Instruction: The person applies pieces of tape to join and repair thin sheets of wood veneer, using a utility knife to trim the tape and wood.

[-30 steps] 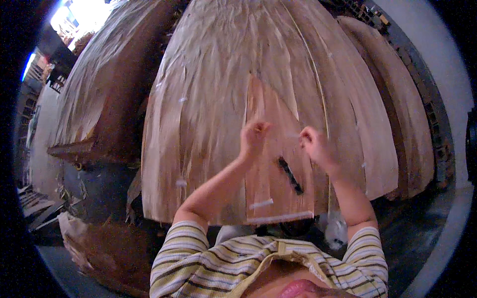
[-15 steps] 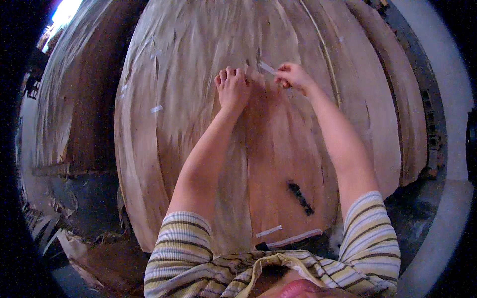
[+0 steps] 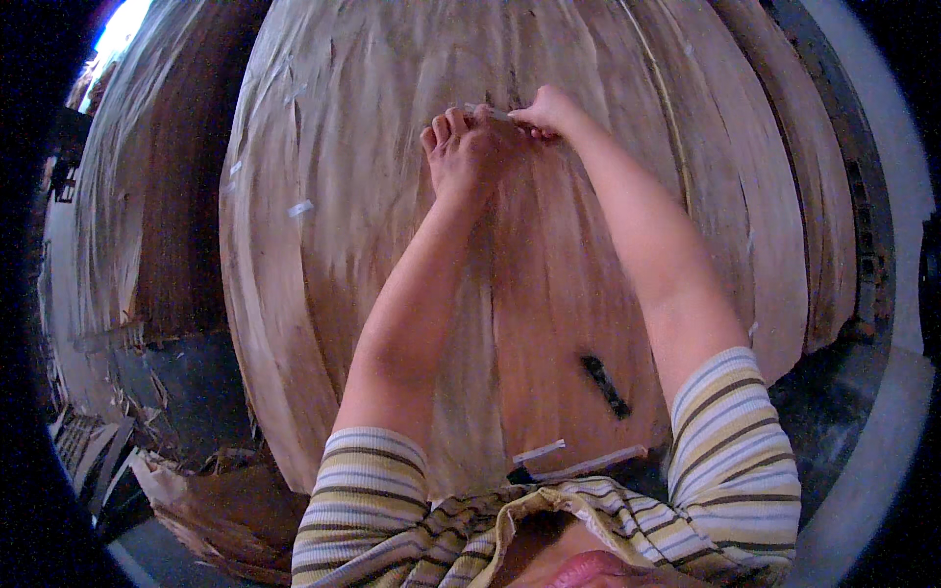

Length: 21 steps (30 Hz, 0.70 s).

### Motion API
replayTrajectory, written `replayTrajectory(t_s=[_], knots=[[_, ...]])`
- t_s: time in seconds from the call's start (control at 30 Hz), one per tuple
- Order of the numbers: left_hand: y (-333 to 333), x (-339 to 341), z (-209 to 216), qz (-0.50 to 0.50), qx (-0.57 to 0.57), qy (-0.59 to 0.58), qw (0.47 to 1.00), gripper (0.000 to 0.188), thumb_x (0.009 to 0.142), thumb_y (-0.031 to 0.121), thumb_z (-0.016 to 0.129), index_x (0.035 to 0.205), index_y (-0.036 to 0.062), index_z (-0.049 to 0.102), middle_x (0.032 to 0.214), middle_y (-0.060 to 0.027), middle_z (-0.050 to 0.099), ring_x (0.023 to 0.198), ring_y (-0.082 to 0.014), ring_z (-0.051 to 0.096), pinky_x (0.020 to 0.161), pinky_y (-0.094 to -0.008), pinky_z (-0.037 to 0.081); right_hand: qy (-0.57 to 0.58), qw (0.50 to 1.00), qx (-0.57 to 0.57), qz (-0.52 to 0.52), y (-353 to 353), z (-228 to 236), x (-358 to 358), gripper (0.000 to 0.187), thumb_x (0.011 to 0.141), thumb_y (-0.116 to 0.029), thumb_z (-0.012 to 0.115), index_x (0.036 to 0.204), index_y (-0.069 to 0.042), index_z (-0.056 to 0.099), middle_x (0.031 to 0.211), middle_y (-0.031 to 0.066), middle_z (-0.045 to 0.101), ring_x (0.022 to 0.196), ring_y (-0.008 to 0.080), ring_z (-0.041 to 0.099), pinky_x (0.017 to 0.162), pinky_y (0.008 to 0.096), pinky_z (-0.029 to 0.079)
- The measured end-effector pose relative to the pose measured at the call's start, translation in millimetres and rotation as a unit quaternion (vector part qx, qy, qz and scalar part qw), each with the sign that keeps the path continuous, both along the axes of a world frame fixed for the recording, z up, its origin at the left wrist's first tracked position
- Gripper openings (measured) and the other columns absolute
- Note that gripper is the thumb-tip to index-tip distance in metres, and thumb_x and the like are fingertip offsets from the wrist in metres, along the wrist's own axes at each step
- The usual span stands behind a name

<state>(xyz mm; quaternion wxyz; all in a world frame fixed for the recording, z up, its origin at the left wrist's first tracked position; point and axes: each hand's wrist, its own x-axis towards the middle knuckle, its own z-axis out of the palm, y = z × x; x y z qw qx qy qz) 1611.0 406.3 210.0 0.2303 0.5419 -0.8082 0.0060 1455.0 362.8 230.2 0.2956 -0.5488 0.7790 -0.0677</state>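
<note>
Far left: a second stack of thin brown wood veneer sheets (image 3: pixel 147 216), edges ragged, well apart from the hands; torn veneer scraps (image 3: pixel 211 510) lie on the floor at near left. Centre: a large pile of pale brown, grainy wood veneer sheets (image 3: pixel 343 245) fills most of the view, with small white tape patches (image 3: pixel 300 208) on its left part. On top of the pile lies a narrower, redder veneer strip (image 3: pixel 559 323), running from the near edge out to the hands. Left hand (image 3: pixel 461 152): at the far end of the strip, palm down, fingers (image 3: pixel 446 125) curled and pressed on the veneer. Between the hands: a short strip of white tape (image 3: pixel 490 111), touching both. Right hand (image 3: pixel 544 113): just right of the left hand, fingers closed in a pinch on the right end of the tape. Whether the left fingers grip the tape or only hold it down, cannot tell. Near right on the red strip: a dark elongated knot mark (image 3: pixel 606 385), and two white tape pieces (image 3: pixel 573 459) at the near edge. Both forearms bare, striped short sleeves (image 3: pixel 730 431) at the bottom of the view.
</note>
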Motion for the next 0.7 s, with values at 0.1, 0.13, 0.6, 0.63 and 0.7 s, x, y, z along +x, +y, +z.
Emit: replayTrajectory(t_s=[0.1,0.13,0.6,0.63,0.7], knots=[[-1.5,-2.3,-1.6,-0.038,-0.054,0.026,0.997,0.044,0.077,0.034,0.044,0.111,0.0069,0.046,0.11,-0.0135,0.043,0.108,-0.0281,0.035,0.09,-0.0403,0.023,0.09,0.989,-0.114,0.007,13.3,-2.6,0.3,0.04,0.065,-0.038,0.064,0.069,0.001,0.059,0.065,0.0158,0.059,0.056,0.024,0.057,0.053,0.0338,0.046],[-1.9,-3.0,-1.3,-0.1,-0.034,0.011,0.994,0.045,0.077,0.034,0.044,0.112,0.006,0.044,0.114,-0.0148,0.041,0.11,-0.0292,0.033,0.092,-0.0406,0.023,0.161,0.976,-0.145,-0.009,17.0,-1.9,0.0,0.042,0.064,-0.041,0.064,0.069,0.001,0.059,0.068,0.0177,0.06,0.061,0.0266,0.058,0.057,0.0348,0.047],[0.0,-18.6,21.7,-0.121,0.049,-0.266,0.955,0.045,0.082,0.031,0.041,0.125,0.0243,0.031,0.124,-0.0194,0.035,0.111,-0.0339,0.037,0.085,-0.0485,0.032,0.148,0.935,-0.322,0.02,116.9,15.3,8.4,0.014,0.075,-0.015,0.053,0.079,-0.001,0.055,0.067,0.003,0.057,0.059,0.0127,0.053,0.051,0.0274,0.042],[-5.0,-13.4,32.4,-0.139,0.089,-0.241,0.956,0.046,0.08,0.027,0.045,0.124,0.0219,0.033,0.123,-0.019,0.037,0.111,-0.0328,0.038,0.086,-0.0476,0.032,0.052,0.953,-0.298,0.027,126.9,18.9,6.6,0.014,0.075,-0.014,0.053,0.08,-0.001,0.055,0.068,0.0034,0.057,0.06,0.0122,0.053,0.051,0.0274,0.042],[-13.8,2.7,52.7,-0.166,0.226,-0.08,0.956,0.045,0.077,0.021,0.05,0.12,0.0173,0.037,0.119,-0.0184,0.041,0.108,-0.0311,0.04,0.085,-0.0445,0.035,-0.134,0.964,-0.229,0.03,145.7,29.3,5.4,0.012,0.075,-0.011,0.052,0.082,-0.001,0.056,0.071,0.004,0.057,0.063,0.0113,0.053,0.052,0.0274,0.042]])
